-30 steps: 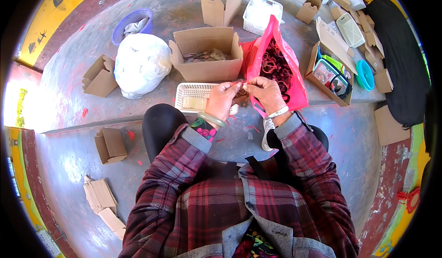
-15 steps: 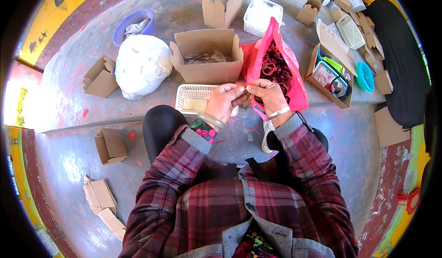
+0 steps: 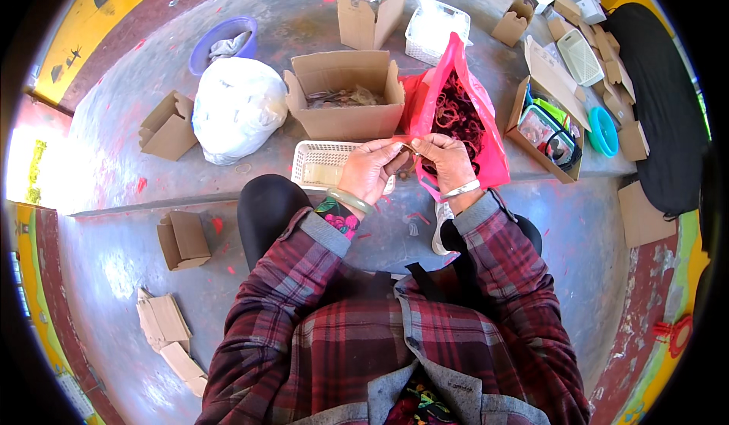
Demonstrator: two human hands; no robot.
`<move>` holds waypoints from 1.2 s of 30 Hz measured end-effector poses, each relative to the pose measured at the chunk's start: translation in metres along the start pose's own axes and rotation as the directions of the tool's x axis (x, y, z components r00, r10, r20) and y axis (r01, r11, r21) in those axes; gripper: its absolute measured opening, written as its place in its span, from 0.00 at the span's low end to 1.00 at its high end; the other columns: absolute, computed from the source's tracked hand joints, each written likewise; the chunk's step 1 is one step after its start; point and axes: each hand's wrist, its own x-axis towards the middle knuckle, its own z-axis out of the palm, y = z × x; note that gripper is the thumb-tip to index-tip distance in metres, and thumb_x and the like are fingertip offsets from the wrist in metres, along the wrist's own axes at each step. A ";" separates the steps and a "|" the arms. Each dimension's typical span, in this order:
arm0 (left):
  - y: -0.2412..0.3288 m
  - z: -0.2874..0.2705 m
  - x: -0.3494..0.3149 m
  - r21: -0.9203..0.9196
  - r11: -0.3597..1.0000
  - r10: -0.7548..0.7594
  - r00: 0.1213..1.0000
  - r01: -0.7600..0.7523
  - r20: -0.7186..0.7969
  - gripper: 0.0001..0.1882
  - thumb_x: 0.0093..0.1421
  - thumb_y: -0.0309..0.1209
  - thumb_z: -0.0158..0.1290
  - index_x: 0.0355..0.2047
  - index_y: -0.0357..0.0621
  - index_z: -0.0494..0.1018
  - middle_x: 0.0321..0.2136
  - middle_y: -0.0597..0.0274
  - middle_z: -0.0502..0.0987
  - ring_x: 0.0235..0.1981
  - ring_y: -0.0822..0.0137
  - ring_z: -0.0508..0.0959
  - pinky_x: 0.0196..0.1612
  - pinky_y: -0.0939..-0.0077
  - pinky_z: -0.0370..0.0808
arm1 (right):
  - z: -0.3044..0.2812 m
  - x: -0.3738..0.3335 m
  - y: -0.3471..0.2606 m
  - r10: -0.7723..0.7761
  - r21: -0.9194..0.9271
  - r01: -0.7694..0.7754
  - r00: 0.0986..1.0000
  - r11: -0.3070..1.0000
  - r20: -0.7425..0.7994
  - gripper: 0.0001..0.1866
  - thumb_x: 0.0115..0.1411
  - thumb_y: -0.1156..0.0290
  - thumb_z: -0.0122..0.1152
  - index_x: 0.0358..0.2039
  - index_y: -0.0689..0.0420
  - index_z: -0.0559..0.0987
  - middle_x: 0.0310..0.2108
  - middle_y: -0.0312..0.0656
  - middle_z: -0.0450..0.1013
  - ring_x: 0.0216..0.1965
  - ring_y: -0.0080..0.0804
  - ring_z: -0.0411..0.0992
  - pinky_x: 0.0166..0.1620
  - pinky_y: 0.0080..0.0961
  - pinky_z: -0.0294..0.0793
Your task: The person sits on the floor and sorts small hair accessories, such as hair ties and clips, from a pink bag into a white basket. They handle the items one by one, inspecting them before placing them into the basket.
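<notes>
My left hand (image 3: 367, 170) and my right hand (image 3: 448, 162) meet in front of me, thumbs and fingertips pinched together. A small thin red piece (image 3: 403, 139) shows between them; its exact kind is too small to make out. Beneath my left hand stands a cream plastic basket (image 3: 307, 149), partly hidden by it. Just beyond my right hand, a bright pink plastic bag (image 3: 498, 164) gapes wide, full of dark red looped items (image 3: 456, 114). An open cardboard box (image 3: 348, 126) with a tangle of thin items stands behind the basket.
A stuffed white bag (image 3: 239, 110) and a purple basin (image 3: 201, 55) sit to the left. Rightward are a carton of mixed goods (image 3: 519, 127), a turquoise basket (image 3: 602, 131) and stacked boxes. A small box (image 3: 182, 240) stands below the floor's step edge (image 3: 152, 207).
Both hands stay pinched together at nearly the same spot, their fingers shifting slightly around the red piece. Less of the red piece shows now. The whole view has shifted a little.
</notes>
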 end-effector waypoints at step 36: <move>-0.016 -0.011 0.005 0.753 0.636 0.169 0.982 -0.171 0.080 0.09 0.60 0.25 0.45 0.34 0.31 0.73 0.26 0.68 0.74 0.27 0.81 0.70 0.31 0.87 0.69 | 0.014 -0.014 -0.010 -0.639 -0.805 0.592 0.634 0.040 0.435 0.08 0.43 0.77 0.55 0.27 0.60 0.77 0.23 0.40 0.69 0.28 0.40 0.69 0.31 0.32 0.70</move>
